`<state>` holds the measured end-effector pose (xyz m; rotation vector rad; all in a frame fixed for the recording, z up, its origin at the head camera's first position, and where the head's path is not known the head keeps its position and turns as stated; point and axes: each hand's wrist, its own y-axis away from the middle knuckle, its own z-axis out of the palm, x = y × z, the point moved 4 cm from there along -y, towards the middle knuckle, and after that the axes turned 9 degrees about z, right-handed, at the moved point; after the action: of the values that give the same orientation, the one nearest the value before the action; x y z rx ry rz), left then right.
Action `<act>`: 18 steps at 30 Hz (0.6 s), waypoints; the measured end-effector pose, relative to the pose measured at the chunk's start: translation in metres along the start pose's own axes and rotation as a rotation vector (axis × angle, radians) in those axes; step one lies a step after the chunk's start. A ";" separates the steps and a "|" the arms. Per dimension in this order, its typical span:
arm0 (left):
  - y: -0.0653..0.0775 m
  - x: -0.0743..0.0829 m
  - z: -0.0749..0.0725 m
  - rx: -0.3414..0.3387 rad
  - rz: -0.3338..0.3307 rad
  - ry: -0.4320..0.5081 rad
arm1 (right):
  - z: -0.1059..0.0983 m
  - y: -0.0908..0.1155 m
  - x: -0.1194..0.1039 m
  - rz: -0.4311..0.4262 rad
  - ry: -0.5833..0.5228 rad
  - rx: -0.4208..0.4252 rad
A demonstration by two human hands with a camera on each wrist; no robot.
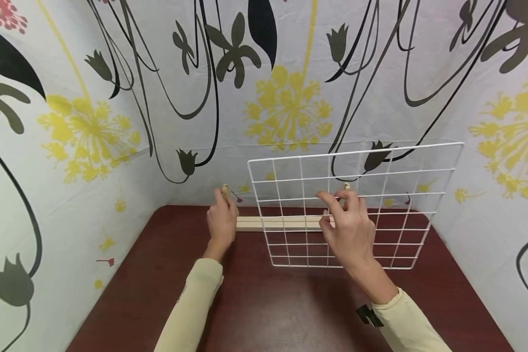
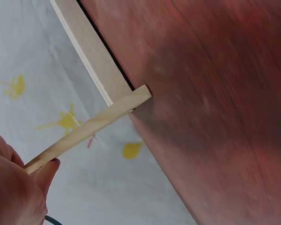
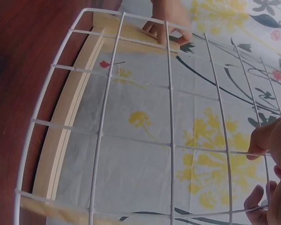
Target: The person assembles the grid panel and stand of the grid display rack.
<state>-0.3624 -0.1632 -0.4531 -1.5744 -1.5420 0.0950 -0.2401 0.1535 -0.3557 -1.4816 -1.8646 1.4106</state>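
Observation:
A white wire grid panel (image 1: 286, 244) stands tilted over the dark red table. My right hand (image 1: 349, 232) pinches it by its wires; in the right wrist view, thumb and finger curl round a wire at the right edge. A pale wooden frame stands behind the grid, its long rail (image 1: 251, 224) lying along the table's back edge. My left hand (image 1: 222, 217) grips the frame's left upright strip (image 2: 89, 129), which meets the rail's end in the left wrist view. The tip of another upright (image 1: 347, 186) shows just behind my right hand, its lower part hidden.
The table (image 1: 268, 303) runs back to a white fabric wall (image 1: 149, 58) with yellow and grey flowers, which also encloses both sides. A small dark piece (image 1: 369, 315) sits beside my right sleeve cuff.

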 end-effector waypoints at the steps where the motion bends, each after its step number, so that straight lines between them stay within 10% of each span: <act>1: 0.001 0.004 0.002 -0.008 0.008 0.000 | 0.000 0.000 0.001 0.001 -0.006 0.006; 18: 0.002 0.046 0.031 0.017 0.129 -0.100 | 0.009 0.002 0.010 0.039 -0.034 0.010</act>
<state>-0.3692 -0.1087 -0.4492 -1.6766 -1.5107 0.2621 -0.2498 0.1585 -0.3638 -1.5057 -1.8555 1.4691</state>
